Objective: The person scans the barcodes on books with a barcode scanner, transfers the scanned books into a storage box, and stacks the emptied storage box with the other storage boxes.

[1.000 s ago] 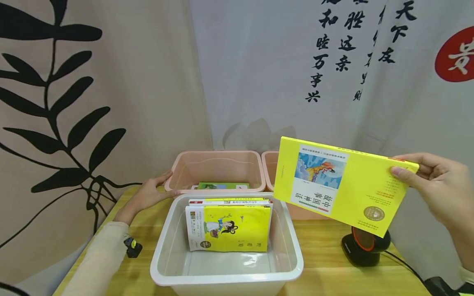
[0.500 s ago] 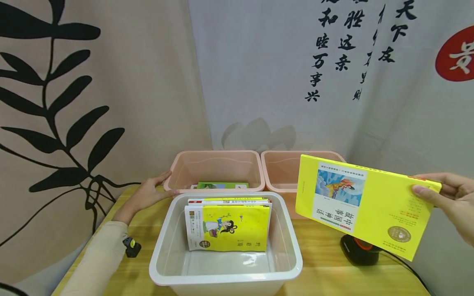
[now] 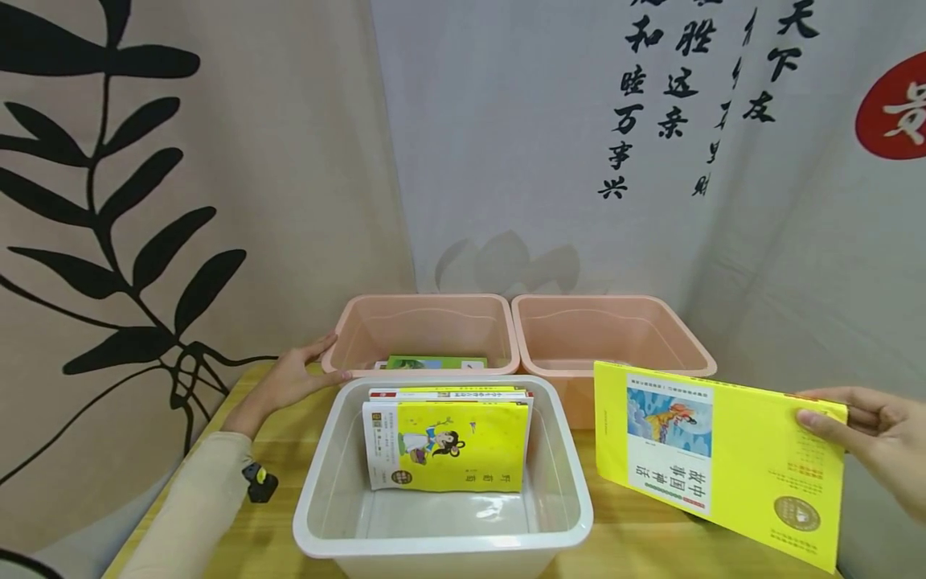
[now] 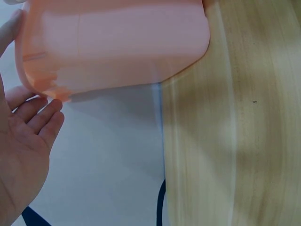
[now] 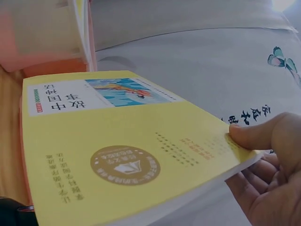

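My right hand (image 3: 878, 438) pinches a yellow book (image 3: 731, 474) by its right end, thumb on the cover and fingers behind. The book is held tilted at the right of the head view, its printed cover facing the camera. My left hand (image 3: 292, 382) rests at the left corner of a pink bin (image 3: 427, 322), its fingers fairly straight against the outside in the left wrist view. Green-covered books (image 3: 437, 363) lie inside that bin. In front stands a white bin (image 3: 443, 547), where a yellow picture book (image 3: 463, 446) leans with several more behind it.
Beside the first pink bin stands a second pink bin (image 3: 593, 330). They sit on a wooden table (image 3: 622, 547), with a curtain (image 3: 506, 161) behind. A dark object (image 5: 16, 212) lies under the yellow book's edge in the right wrist view.
My right hand has carried the yellow book rightward and lower, uncovering the second pink bin and covering the black device on the table. My left hand has stayed in place.
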The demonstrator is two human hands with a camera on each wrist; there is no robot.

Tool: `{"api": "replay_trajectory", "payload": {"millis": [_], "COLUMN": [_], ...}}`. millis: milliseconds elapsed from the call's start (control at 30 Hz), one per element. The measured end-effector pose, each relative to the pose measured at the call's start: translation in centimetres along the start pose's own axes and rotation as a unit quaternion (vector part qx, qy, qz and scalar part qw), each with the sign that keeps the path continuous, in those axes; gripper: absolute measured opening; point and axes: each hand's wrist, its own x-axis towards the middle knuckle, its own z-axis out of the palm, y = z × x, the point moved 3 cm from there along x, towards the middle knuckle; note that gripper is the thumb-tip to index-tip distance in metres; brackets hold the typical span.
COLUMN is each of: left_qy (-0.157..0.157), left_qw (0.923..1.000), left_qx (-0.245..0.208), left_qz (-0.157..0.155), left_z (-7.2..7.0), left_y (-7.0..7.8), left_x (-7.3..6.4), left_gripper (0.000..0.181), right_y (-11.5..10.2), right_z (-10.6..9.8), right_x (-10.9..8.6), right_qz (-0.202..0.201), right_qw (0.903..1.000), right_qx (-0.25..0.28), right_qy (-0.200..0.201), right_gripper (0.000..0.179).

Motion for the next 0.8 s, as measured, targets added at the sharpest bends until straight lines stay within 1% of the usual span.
{"api": "replay_trajectory", "payload": {"millis": [167, 333, 467, 533, 667, 733, 800], "left_qy": [0.002, 0.0, -0.002, -0.002, -0.001, 0.001, 0.0], "left_qw": [1.0, 1.0, 1.0, 1.0, 1.0, 1.0, 0.9999], "left_qx": [-0.004, -0.005, -0.004, -0.005, -0.007, -0.009, -0.01], "left_qz": [0.005, 0.002, -0.004, -0.004, -0.001, -0.001, 0.0], "left_z": [0.0, 0.0, 0.1, 0.1, 0.0, 0.0, 0.0], "left_y": [-0.1, -0.1, 0.0, 0.0, 0.0, 0.0, 0.0], "left_x": [0.0, -0.1, -0.1, -0.2, -0.1, -0.1, -0.1], "left_gripper": [0.097, 0.097, 0.099, 0.099, 0.098, 0.098, 0.098], "right_y": [0.9, 1.9, 2.4, 2.6, 2.8, 3.0, 3.2], "right_z": [0.2, 0.6, 0.8, 0.9, 1.1, 1.1, 1.1], "right_x": [-0.7, -1.4, -1.8, -1.9, -1.9, -1.9, -1.9], "right_qz": [0.04, 0.085, 0.107, 0.115, 0.128, 0.135, 0.14], "right_qw": [0.9984, 0.993, 0.9886, 0.9865, 0.9817, 0.9796, 0.9787], "right_qx": [-0.039, -0.08, -0.104, -0.115, -0.14, -0.148, -0.149], "right_qy": [-0.007, -0.018, -0.021, -0.02, -0.017, -0.015, -0.012], "right_gripper": [0.031, 0.015, 0.006, 0.012, 0.033, 0.039, 0.041]}}
